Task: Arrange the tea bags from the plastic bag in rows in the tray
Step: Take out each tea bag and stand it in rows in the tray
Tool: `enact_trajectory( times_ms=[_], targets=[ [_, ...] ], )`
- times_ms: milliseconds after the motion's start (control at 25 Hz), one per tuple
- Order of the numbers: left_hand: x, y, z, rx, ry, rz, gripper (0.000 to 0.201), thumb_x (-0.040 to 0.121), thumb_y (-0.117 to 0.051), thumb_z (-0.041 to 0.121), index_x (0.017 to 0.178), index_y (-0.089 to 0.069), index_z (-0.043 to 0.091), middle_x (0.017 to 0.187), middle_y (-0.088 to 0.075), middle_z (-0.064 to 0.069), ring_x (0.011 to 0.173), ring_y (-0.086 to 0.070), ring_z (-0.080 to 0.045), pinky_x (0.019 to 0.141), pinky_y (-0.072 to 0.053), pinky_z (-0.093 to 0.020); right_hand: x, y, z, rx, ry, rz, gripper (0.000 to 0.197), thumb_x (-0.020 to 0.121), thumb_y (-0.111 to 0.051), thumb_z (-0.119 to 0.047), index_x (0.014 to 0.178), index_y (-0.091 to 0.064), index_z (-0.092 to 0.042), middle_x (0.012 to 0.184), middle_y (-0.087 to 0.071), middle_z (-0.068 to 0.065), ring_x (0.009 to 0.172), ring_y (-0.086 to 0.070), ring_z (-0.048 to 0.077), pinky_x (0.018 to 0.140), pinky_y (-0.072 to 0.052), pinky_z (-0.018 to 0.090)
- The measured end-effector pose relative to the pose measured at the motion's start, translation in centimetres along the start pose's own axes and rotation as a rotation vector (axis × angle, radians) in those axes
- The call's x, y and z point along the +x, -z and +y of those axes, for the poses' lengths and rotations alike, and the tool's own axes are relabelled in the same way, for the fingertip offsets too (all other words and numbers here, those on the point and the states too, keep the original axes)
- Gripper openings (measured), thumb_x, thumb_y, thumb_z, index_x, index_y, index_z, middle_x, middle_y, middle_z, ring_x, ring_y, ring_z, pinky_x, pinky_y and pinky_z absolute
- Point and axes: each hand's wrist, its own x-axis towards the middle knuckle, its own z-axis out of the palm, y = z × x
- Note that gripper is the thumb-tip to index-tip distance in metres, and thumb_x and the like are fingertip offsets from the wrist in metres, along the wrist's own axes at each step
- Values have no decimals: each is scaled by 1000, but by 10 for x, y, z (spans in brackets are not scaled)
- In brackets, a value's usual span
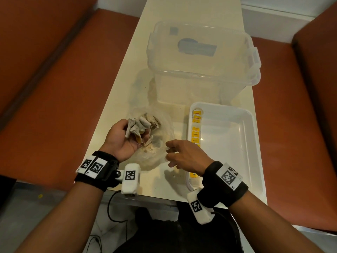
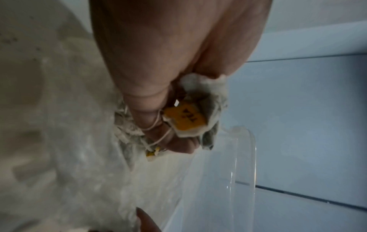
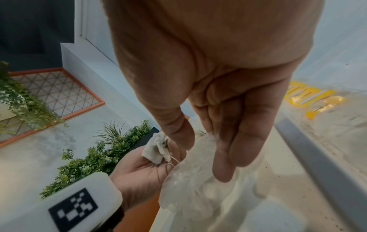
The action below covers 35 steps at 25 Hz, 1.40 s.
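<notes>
The left hand [image 1: 122, 141] curls around a bunch of tea bags [image 1: 138, 125] just above the plastic bag [image 1: 158, 148], whose edge the right hand [image 1: 187, 154] pinches, the tray [image 1: 237, 111] lying just beside that hand.

The left hand [image 2: 158, 62] is clutching a crumpled bunch of tea bags [image 2: 208, 94], white strings [image 2: 157, 125] trailing across its curled fingers [image 2: 178, 144] and a yellow tag [image 2: 184, 119] facing the camera. The crinkled plastic bag [image 2: 79, 157] is spreading out at the left, and a clear container [image 2: 252, 149] is showing its curved rim at the lower right.
</notes>
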Motion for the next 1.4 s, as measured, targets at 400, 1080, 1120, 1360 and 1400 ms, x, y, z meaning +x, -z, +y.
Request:
enact_trajectory(
  times_ms=[400, 1080, 1120, 1360, 1400],
  targets=[
    [-2, -11, -7, 102, -3, 59, 41, 89, -63, 51, 97, -68, 11, 86, -69, -8, 75, -66, -15, 51, -53, -21, -3, 1, 1, -23, 54, -29, 47, 95, -60, -25, 140, -53, -16, 121, -69, -2, 84, -74, 13, 86, -58, 33],
    [-17, -30, -12, 469, -182, -3, 18, 97, -56, 11, 106, -71, 16, 95, -71, -6, 79, -68, -14, 59, -49, -24, 3, 14, -12, 823, 58, 114, 34, 95, -66, -34, 120, -62, -12, 90, -71, 6, 65, -61, 15, 61, -53, 26],
    [-15, -29, -12, 450, -174, 26, 17, 97, -56, 12, 105, -71, 15, 93, -71, -7, 76, -68, -13, 57, -49, -24, 3, 14, -12, 819, 70, 117, 32, 94, -67, -32, 120, -62, -13, 92, -71, 7, 66, -62, 15, 63, -53, 27],
    [-11, -25, -14, 433, -6, 141, 42, 82, -71, 53, 100, -73, 15, 89, -70, -7, 66, -61, -8, 43, -40, -13, 4, 11, -14, 736, 150, 168, 25, 96, -67, -19, 120, -61, -15, 111, -68, 19, 71, -68, 16, 65, -56, 27],
    [-12, -25, -15, 441, 13, 141, 49, 78, -72, 57, 103, -73, 14, 90, -71, -6, 66, -61, -8, 43, -39, -13, 4, 10, -13, 710, 161, 183, 24, 95, -67, -17, 118, -61, -14, 112, -67, 20, 72, -69, 17, 65, -56, 26]
  ],
)
